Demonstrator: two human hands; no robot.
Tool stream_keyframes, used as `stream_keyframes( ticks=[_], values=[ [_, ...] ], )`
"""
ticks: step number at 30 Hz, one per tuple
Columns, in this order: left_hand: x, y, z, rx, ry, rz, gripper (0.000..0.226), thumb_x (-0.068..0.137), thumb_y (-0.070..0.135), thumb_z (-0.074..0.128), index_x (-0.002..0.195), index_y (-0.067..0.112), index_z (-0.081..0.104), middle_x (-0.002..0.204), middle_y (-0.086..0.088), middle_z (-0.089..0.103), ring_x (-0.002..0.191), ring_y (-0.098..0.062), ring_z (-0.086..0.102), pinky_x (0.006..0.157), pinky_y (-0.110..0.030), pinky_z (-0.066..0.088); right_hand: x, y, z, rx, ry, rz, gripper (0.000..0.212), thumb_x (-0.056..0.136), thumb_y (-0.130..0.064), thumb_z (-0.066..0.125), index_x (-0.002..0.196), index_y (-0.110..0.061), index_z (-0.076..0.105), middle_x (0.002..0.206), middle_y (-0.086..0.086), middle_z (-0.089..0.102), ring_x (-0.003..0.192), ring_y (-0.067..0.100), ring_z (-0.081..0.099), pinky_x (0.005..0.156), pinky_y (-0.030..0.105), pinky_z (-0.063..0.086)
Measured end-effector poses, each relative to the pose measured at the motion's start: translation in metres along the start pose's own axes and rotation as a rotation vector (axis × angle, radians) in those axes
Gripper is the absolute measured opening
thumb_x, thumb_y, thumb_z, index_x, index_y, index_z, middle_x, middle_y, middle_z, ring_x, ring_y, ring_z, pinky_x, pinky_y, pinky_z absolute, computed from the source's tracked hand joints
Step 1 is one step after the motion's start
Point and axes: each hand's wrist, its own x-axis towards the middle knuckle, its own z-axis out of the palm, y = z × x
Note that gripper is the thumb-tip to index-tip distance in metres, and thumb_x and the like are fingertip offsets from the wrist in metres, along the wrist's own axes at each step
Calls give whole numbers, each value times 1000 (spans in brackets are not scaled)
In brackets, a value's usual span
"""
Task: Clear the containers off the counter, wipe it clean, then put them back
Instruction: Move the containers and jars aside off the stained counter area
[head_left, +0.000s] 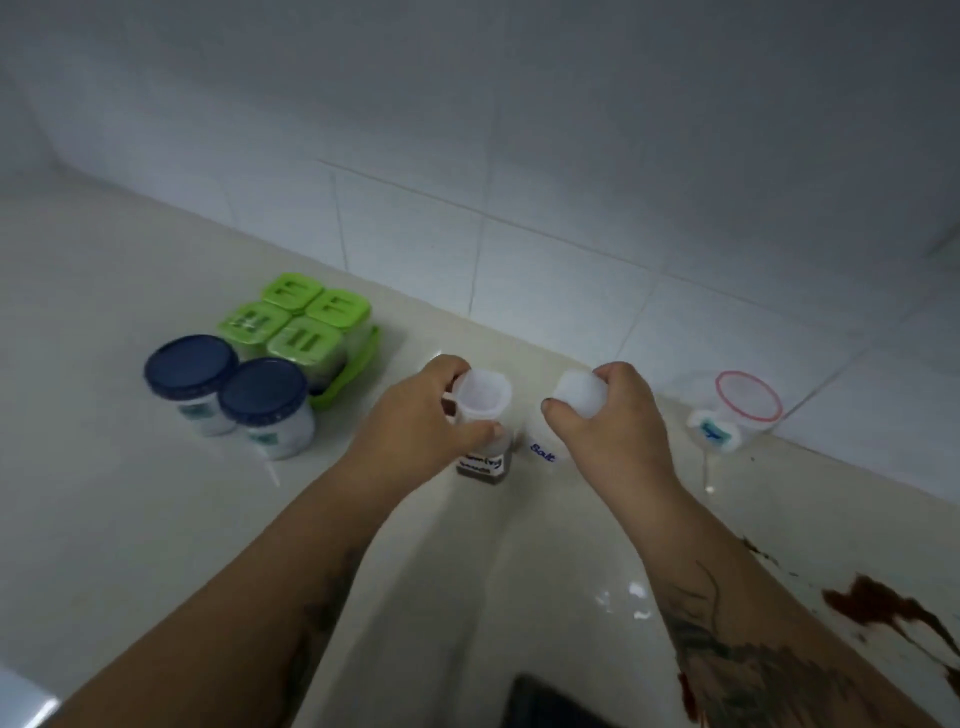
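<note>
My left hand (426, 410) grips a white-lidded spice jar (483, 415) with a dark label, standing on the cream counter (104, 467). Just to its right, my right hand (608, 415) is closed over the white lid of a salt container (576, 397) labelled "Salt". At the left stand two white jars with dark blue lids (228, 395). Behind them sits a green tray holding several green-lidded boxes (301, 322). A clear tub with a red rim (748, 397) and a small white jar with a blue label (714, 431) stand by the wall at the right.
A brown sauce spill (883, 608) stains the counter at the lower right, beside my right forearm. Small wet drops (623, 597) lie nearer the middle. White wall tiles (519, 208) run behind the counter. A dark object (545, 701) shows at the bottom edge.
</note>
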Motion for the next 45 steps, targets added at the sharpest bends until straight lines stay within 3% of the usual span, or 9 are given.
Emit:
stream_keyframes(
  ticks=[10, 14, 17, 30, 35, 40, 42, 45],
  values=[
    [-116, -101, -178, 170, 37, -222, 55, 64, 37, 85, 108, 37, 53, 105, 17, 63, 87, 2, 64, 74, -24, 53, -106, -119, 98, 51, -376, -76, 43, 73, -45, 75, 101, -29, 46, 95, -4, 60, 84, 20, 58, 73, 33, 50],
    [-113, -131, -211, 172, 14, -208, 56, 66, 32, 84, 109, 34, 49, 106, 15, 60, 87, 0, 61, 66, -9, 44, -115, -158, 146, 73, -390, -59, 47, 72, -46, 78, 100, -25, 46, 97, -1, 60, 83, 20, 57, 67, 30, 45],
    [-99, -151, -224, 140, 7, -194, 57, 66, 32, 85, 110, 35, 48, 105, 16, 59, 88, -1, 60, 65, -6, 40, -114, -178, 176, 63, -351, -37, 50, 72, -46, 79, 102, -24, 45, 100, 1, 60, 87, 22, 58, 70, 30, 44],
    [-52, -200, -244, 13, 17, -145, 56, 65, 26, 85, 112, 25, 55, 107, 7, 64, 96, -10, 63, 77, -24, 49, -107, -210, 242, -18, -266, 28, 53, 75, -38, 79, 111, -18, 45, 110, 3, 56, 93, 26, 57, 77, 37, 49],
    [-48, -205, -245, -46, 19, -146, 52, 67, 24, 82, 108, 32, 52, 103, 16, 62, 97, -6, 63, 77, -23, 50, -107, -212, 248, -41, -246, 16, 56, 77, -37, 78, 119, -17, 46, 119, 2, 48, 99, 25, 55, 78, 34, 46],
    [-56, -209, -240, -78, 31, -133, 67, 64, 35, 83, 121, 37, 48, 116, 22, 57, 111, -6, 57, 90, -31, 48, -107, -208, 251, -28, -290, 6, 66, 77, -27, 77, 132, -17, 42, 132, 5, 42, 110, 24, 51, 83, 32, 42],
    [-65, -205, -241, -125, 75, -164, 73, 62, 46, 76, 127, 39, 44, 126, 23, 50, 119, -5, 49, 96, -37, 47, -107, -204, 246, -3, -322, -1, 71, 76, -26, 77, 136, -18, 39, 136, 5, 40, 115, 23, 49, 88, 32, 42],
    [-82, -184, -239, -142, 279, -130, 69, 73, 39, 68, 136, 31, 43, 132, 20, 45, 121, 1, 44, 99, -39, 46, -104, -193, 228, 29, -384, -27, 79, 78, -23, 73, 145, -23, 32, 141, 2, 37, 118, 17, 48, 89, 26, 39]
  ],
)
